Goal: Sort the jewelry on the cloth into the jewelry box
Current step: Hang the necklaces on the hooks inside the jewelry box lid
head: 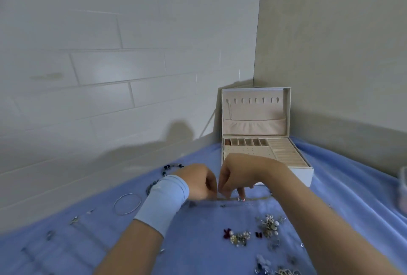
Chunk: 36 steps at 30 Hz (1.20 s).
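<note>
Fingers (211, 187) of left hand (197, 181) and right hand (240, 172) curled, tips together, apparently pinching thin chain (255, 197) lying mid-cloth (198, 244). Jewelry box (293, 172) open at cloth's far right corner. Risk: fast lift snags or knots chain; slips from pinch.

A soft blue cloth (198, 252) covers the whole surface, lying in loose folds up to the wall corner. At its far end stands an open cream jewelry box (293, 173), lid upright. Left of centre lies 1 silver bangle (127, 204), with a dark beaded bracelet (172, 167) beyond it. A thin chain (255, 198) stretches across the middle. Nearer, 2 pearl-and-metal clusters (269, 225) sit beside small dark red pieces (226, 233). Small silver items (74, 219) are scattered at the left, too blurred to name. A pale container (403, 186), possibly a jar, sits at the right edge.
</note>
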Available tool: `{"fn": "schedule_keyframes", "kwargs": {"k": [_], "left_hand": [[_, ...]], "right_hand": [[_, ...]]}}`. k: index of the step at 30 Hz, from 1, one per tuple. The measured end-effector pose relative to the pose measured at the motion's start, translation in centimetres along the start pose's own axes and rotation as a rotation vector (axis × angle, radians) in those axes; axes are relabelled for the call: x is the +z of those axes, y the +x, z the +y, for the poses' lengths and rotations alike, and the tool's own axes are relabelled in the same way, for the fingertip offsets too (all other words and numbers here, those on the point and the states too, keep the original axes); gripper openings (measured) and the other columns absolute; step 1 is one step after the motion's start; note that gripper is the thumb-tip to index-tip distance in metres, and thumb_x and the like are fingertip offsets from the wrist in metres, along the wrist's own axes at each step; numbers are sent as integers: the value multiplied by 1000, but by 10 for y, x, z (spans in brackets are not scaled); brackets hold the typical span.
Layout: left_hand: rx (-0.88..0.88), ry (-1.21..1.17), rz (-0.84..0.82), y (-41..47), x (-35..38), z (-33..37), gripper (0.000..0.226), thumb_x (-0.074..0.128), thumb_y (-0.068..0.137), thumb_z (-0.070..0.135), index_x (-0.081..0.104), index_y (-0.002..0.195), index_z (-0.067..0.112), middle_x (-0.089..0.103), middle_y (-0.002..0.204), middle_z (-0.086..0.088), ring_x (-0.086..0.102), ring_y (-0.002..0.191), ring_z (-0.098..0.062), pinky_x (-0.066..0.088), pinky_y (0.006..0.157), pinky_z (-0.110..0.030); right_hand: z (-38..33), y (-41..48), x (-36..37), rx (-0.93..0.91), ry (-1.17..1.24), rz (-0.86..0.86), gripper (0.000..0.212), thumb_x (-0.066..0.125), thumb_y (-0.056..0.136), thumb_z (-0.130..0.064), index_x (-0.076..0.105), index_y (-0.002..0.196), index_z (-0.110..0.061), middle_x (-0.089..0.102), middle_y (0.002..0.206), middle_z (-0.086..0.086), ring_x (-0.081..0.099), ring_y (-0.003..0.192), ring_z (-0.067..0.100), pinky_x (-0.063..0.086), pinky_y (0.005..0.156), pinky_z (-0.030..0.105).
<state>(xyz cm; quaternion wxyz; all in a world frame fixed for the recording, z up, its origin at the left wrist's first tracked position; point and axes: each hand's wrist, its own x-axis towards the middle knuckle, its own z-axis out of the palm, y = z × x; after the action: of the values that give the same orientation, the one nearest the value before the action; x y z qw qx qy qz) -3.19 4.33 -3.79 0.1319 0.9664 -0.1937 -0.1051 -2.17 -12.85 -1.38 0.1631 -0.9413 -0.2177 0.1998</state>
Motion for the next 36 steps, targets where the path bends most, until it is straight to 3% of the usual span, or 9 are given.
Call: {"fn": "schedule_keyframes", "kwargs": {"k": [4,10,13,17,21,28,30,33,36], "left_hand": [[-30,19,-63,-6,13,-6,21,75,79,38,77,97,28,72,100,12,66,93,-11,55,89,-32],[31,-10,-59,-4,12,-11,15,70,87,33,75,99,27,71,102,10,65,89,-10,55,86,-32],[62,-115,8,-5,9,-16,6,68,87,26,73,88,28,71,89,10,64,71,-5,51,73,-23],[117,-340,69,-8,2,-22,6,69,86,17,76,85,17,76,80,4,72,78,-16,57,77,-25],[162,-509,147,-12,-7,-26,9,67,91,17,72,83,18,74,75,6,63,67,-13,47,59,-15],[162,-517,18,-17,-17,-37,10,69,91,18,74,99,16,75,77,6,55,64,-8,49,67,-18],[146,-478,-6,-18,-19,-38,10,68,91,18,75,98,15,75,78,7,55,65,-7,49,69,-20],[130,-458,-65,-18,-20,-42,7,65,93,19,72,93,19,74,79,10,58,68,-7,50,74,-24],[105,-402,-94,-19,-20,-46,8,62,95,19,68,90,21,69,83,12,60,75,-6,50,74,-21]], "right_hand": [[1,8,17,16,-68,-20,9,80,78,-22,81,87,-21,78,81,-2,69,58,10,52,66,28],[7,12,28,5,-93,19,10,82,76,-26,80,85,-20,77,76,1,63,52,8,59,71,29],[10,8,23,-31,3,57,2,78,81,-24,80,81,-23,77,78,-2,64,54,7,56,70,26],[9,1,13,-69,151,86,6,77,84,-30,80,86,-24,74,76,-14,68,66,5,48,65,16],[6,1,13,-122,305,119,12,71,92,-26,80,93,-18,78,88,-5,72,76,11,52,70,28],[14,-10,-5,-204,477,188,15,73,92,-19,79,94,-5,77,79,6,71,75,19,58,82,36],[16,-11,-6,-231,531,164,14,70,94,-15,77,91,-3,69,68,7,67,70,21,58,80,33],[19,-13,-6,-243,634,58,20,60,101,-15,74,97,-3,55,60,8,60,60,25,58,86,46],[20,-15,-6,-192,590,-66,28,56,103,-24,74,106,-2,48,57,6,50,52,22,58,73,42]]}}
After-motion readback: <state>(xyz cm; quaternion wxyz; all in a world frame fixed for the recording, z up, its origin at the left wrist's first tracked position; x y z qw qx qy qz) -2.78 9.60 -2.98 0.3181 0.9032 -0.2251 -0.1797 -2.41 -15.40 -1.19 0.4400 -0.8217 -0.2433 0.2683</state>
